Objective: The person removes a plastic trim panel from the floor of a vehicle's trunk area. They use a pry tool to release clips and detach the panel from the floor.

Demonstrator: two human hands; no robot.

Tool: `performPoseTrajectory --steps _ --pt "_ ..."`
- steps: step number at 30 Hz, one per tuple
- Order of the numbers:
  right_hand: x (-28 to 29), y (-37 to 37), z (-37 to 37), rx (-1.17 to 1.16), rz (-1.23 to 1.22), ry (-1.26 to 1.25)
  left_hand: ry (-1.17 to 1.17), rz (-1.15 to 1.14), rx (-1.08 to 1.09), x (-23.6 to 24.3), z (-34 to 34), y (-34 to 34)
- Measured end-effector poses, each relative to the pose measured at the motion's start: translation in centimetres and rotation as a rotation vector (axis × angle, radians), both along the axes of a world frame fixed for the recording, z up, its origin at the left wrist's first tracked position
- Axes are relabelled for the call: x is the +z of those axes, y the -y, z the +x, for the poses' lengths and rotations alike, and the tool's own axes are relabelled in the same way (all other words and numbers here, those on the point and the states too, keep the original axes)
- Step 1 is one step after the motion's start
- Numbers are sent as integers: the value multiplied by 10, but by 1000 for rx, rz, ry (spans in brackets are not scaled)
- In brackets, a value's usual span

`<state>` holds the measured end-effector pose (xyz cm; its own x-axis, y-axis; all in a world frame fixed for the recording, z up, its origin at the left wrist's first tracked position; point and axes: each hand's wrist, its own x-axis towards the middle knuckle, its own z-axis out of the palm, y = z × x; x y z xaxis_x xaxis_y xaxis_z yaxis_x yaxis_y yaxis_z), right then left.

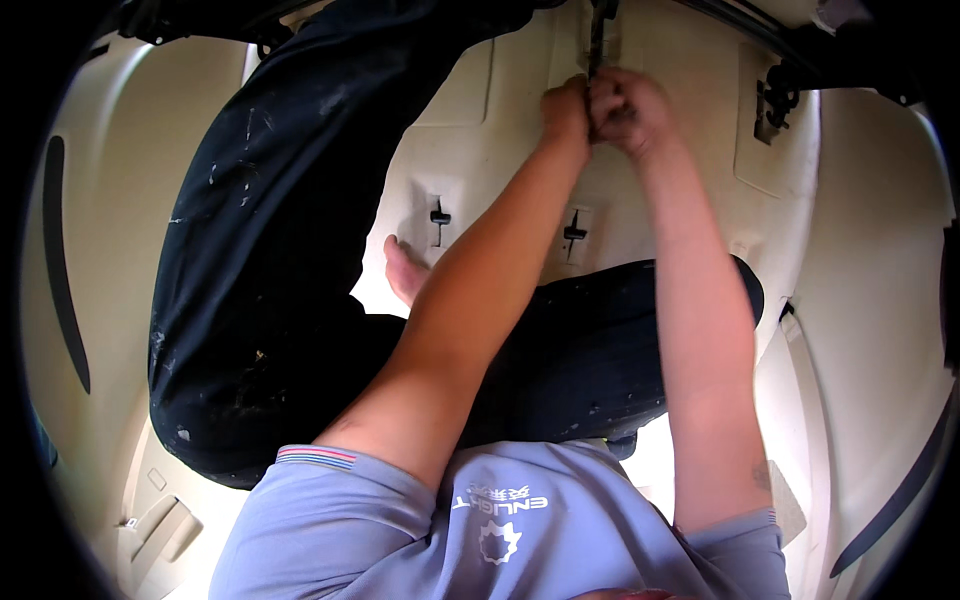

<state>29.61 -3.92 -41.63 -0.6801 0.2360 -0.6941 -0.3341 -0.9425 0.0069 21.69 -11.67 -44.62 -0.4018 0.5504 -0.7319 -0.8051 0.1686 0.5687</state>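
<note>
At the far middle, my left hand (566, 108) is closed around the near end of a narrow dark strap-like piece (598, 42). Pressed up beside it, my right hand (632, 110) has curled fingers at the same piece and looks slightly blurred. The piece runs away from my hands toward the top edge, over a pale recess in the beige carpeted surface (505, 150). Its end is hidden by my fingers, so its exact kind cannot be made out.
Two black fittings in slots, one left (439, 217) and one right (574, 232), lie nearer me. A dark metal latch (774, 105) is at the far right. My bent legs in dark trousers (270, 230) and a bare foot (403, 268) take up the left and middle. Curved beige panels (880, 260) rise on both sides.
</note>
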Motion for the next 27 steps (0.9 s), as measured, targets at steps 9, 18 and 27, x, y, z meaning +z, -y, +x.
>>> performPoseTrajectory --steps 9,18,27 --pt "-7 65 -16 -155 302 111 -413 -109 -422 19 -46 13" --pt "-14 77 -19 -140 472 163 -305 -97 -675 23 -61 -3" --pt "-17 63 5 -34 419 216 -315 -52 -644 9 -46 -5"
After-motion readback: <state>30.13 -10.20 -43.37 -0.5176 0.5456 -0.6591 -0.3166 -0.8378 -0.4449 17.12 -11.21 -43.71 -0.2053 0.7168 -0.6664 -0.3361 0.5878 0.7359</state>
